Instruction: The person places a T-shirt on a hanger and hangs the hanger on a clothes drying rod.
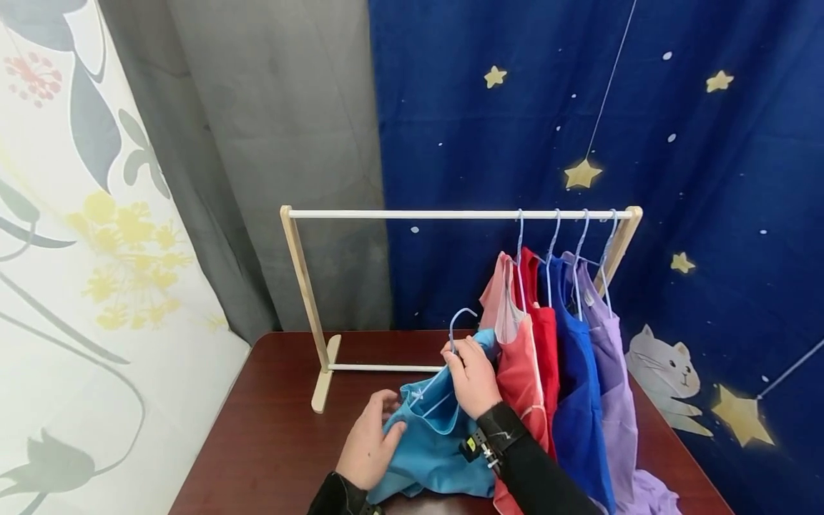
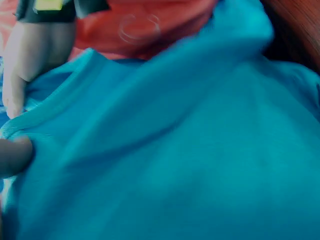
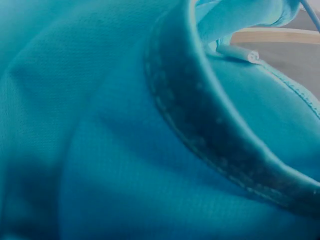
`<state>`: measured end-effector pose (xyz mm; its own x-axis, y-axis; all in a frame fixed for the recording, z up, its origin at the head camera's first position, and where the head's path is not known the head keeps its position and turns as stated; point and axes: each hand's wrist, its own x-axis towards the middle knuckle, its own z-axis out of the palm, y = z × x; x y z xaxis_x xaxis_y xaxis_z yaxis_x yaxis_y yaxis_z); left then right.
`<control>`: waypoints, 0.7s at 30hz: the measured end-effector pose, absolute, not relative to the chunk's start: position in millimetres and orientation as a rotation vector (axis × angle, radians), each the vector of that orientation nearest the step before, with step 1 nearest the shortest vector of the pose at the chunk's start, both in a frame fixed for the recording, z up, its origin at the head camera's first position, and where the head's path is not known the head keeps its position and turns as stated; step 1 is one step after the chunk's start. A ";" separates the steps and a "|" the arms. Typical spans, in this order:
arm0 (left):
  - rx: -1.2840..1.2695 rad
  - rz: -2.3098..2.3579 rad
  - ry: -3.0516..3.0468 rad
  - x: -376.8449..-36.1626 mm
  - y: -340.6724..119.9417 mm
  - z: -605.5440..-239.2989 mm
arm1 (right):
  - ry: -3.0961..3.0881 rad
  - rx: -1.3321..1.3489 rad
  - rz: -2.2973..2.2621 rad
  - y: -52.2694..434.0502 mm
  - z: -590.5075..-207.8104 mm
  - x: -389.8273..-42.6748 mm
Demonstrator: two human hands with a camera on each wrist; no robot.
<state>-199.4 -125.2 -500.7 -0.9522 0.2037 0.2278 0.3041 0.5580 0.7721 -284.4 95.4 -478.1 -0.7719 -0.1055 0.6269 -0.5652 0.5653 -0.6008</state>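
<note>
A teal shirt (image 1: 428, 458) is held up in front of the rack, a light-blue hanger (image 1: 452, 331) partly inside its neckline. My right hand (image 1: 473, 378) grips this hanger just below the hook, which sticks up free of the rail. At the shirt's left shoulder my left hand (image 1: 373, 440) pinches the cloth, thumb in front. The left wrist view shows that thumb (image 2: 15, 155) on the fabric near the collar. Teal cloth and the curved neckband (image 3: 200, 115) fill most of the right wrist view; the right hand itself is out of sight there.
A wooden rack with a white rail (image 1: 405, 214) stands on the dark red-brown table (image 1: 270, 429). On the rail's right part hang a coral garment (image 1: 515, 357), a red one (image 1: 547, 350), a blue one (image 1: 576, 400) and a lilac one (image 1: 614, 386). Curtains (image 1: 450, 143) hang behind.
</note>
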 end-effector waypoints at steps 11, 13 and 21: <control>-0.401 -1.265 -2.721 -198.8 -124.0 -507.2 | -2.283 0.547 1.181 91.9 -483.7 -279.9; -0.377 -1.318 -2.705 -198.3 -125.0 -507.8 | -2.315 0.547 1.221 93.0 -485.7 -279.6; -0.367 -1.416 -2.659 -196.8 -130.7 -508.6 | -2.334 0.587 1.199 104.3 -495.4 -291.4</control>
<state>-196.8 -130.7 -508.6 -0.9651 0.1618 0.2059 0.2611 0.5368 0.8023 -291.4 104.3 -495.4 -0.8087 -0.1648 0.5646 -0.5550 0.5318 -0.6397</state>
